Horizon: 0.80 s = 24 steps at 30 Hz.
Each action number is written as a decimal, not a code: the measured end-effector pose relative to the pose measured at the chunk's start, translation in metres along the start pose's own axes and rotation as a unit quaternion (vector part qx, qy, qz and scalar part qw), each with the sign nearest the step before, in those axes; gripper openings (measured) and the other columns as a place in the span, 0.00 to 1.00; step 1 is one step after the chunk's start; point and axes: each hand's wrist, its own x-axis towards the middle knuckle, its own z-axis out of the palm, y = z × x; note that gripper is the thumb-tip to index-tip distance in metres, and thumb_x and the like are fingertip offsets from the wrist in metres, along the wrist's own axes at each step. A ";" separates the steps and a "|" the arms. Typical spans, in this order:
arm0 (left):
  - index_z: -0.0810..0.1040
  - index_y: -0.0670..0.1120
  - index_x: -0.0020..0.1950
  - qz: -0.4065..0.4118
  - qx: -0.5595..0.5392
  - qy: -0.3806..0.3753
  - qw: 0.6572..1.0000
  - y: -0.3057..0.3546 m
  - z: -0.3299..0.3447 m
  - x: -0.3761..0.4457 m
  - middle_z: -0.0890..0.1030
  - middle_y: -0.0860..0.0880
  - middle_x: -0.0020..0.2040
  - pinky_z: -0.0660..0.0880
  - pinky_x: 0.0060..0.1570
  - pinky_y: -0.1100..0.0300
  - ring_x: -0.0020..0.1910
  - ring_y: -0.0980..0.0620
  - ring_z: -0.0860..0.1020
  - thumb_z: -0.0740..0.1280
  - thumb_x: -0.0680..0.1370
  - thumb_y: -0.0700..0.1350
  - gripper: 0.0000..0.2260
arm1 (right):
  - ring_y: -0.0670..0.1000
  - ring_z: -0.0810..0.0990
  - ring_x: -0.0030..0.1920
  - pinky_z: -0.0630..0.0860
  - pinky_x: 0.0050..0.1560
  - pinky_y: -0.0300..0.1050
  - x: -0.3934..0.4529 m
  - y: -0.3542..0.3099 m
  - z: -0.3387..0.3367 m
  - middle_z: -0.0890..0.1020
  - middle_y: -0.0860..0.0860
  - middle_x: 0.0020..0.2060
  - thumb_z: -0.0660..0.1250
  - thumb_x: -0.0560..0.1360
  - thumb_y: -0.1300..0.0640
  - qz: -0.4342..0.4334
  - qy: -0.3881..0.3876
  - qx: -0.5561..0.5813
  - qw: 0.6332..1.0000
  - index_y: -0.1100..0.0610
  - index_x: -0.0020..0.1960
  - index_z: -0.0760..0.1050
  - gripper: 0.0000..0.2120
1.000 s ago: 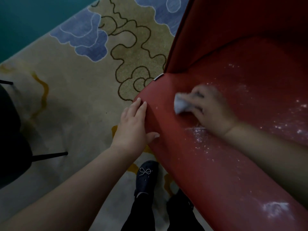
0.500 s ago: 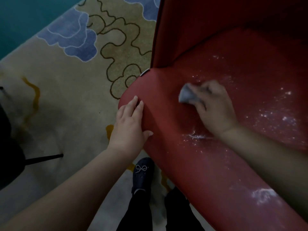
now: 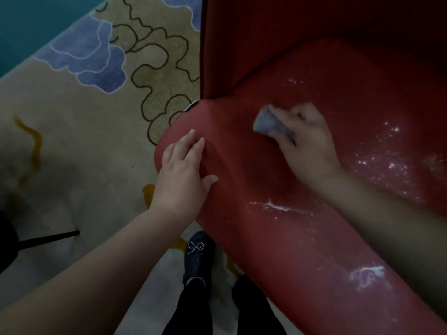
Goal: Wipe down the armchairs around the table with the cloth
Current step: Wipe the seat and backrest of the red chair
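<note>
Right hand [image 3: 307,143] has slid its small grey cloth [image 3: 268,122] farther back on the red armchair seat [image 3: 278,250], grip curled round it. Left hand [image 3: 183,170] stays flat on the seat's front corner, fingers straight. White powder [image 3: 367,274] streaks seat.

Red armchair [image 3: 302,250], grey cloth [image 3: 266,123], cloud-patterned beige rug [image 3: 79,131]
</note>
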 end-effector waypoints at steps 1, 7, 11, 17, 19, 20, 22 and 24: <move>0.62 0.48 0.75 -0.001 -0.003 0.006 1.000 0.003 0.000 0.004 0.57 0.50 0.77 0.52 0.72 0.53 0.74 0.45 0.55 0.72 0.73 0.51 0.34 | 0.51 0.72 0.50 0.70 0.57 0.38 0.014 -0.001 0.005 0.72 0.51 0.48 0.70 0.74 0.56 0.007 -0.001 -0.015 1.000 0.51 0.67 0.74 0.22; 0.63 0.48 0.75 -0.007 0.003 0.005 1.000 0.007 -0.004 0.024 0.58 0.50 0.76 0.55 0.72 0.52 0.73 0.45 0.56 0.72 0.72 0.52 0.34 | 0.48 0.69 0.48 0.74 0.53 0.50 -0.021 -0.006 0.015 0.72 0.50 0.47 0.70 0.73 0.54 -0.006 -0.025 -0.069 0.997 0.48 0.68 0.73 0.23; 0.64 0.48 0.75 -0.024 -0.008 0.004 1.000 0.006 -0.008 0.032 0.58 0.49 0.76 0.55 0.72 0.51 0.73 0.45 0.56 0.72 0.72 0.52 0.34 | 0.46 0.72 0.45 0.76 0.48 0.43 -0.041 -0.002 0.009 0.70 0.45 0.46 0.72 0.73 0.55 0.021 0.009 -0.020 1.000 0.49 0.67 0.74 0.23; 0.64 0.49 0.74 -0.005 -0.003 0.008 1.000 0.015 -0.006 0.043 0.59 0.50 0.76 0.55 0.71 0.51 0.73 0.45 0.56 0.72 0.72 0.54 0.33 | 0.53 0.75 0.50 0.75 0.51 0.51 0.029 -0.020 0.026 0.76 0.50 0.50 0.68 0.75 0.47 -0.018 -0.043 -0.082 0.996 0.45 0.67 0.74 0.20; 0.65 0.49 0.74 0.005 -0.005 0.009 1.000 0.019 -0.006 0.047 0.60 0.50 0.75 0.57 0.70 0.51 0.73 0.46 0.56 0.72 0.72 0.54 0.33 | 0.58 0.74 0.52 0.70 0.51 0.52 0.032 -0.007 0.020 0.77 0.53 0.51 0.64 0.76 0.44 0.009 -0.041 -0.155 0.987 0.45 0.65 0.75 0.19; 0.65 0.49 0.74 0.011 -0.004 0.008 1.000 0.021 -0.005 0.048 0.60 0.50 0.75 0.57 0.70 0.51 0.73 0.45 0.56 0.72 0.72 0.55 0.33 | 0.60 0.74 0.53 0.69 0.51 0.52 0.030 0.004 0.013 0.78 0.55 0.51 0.63 0.77 0.43 0.055 -0.013 -0.175 0.983 0.46 0.65 0.76 0.18; 0.65 0.49 0.74 0.024 0.005 0.002 1.000 0.025 -0.005 0.052 0.61 0.50 0.75 0.57 0.70 0.50 0.73 0.45 0.57 0.71 0.72 0.55 0.33 | 0.61 0.75 0.53 0.71 0.52 0.52 0.027 0.025 -0.005 0.79 0.58 0.50 0.61 0.78 0.43 0.174 0.056 -0.187 0.965 0.48 0.64 0.77 0.18; 0.65 0.49 0.74 0.034 0.007 -0.005 0.999 0.029 -0.004 0.055 0.61 0.50 0.75 0.57 0.71 0.51 0.73 0.45 0.58 0.70 0.73 0.55 0.32 | 0.61 0.75 0.54 0.71 0.54 0.52 0.027 0.031 -0.014 0.78 0.59 0.52 0.61 0.78 0.45 0.229 0.086 -0.169 0.955 0.50 0.65 0.76 0.19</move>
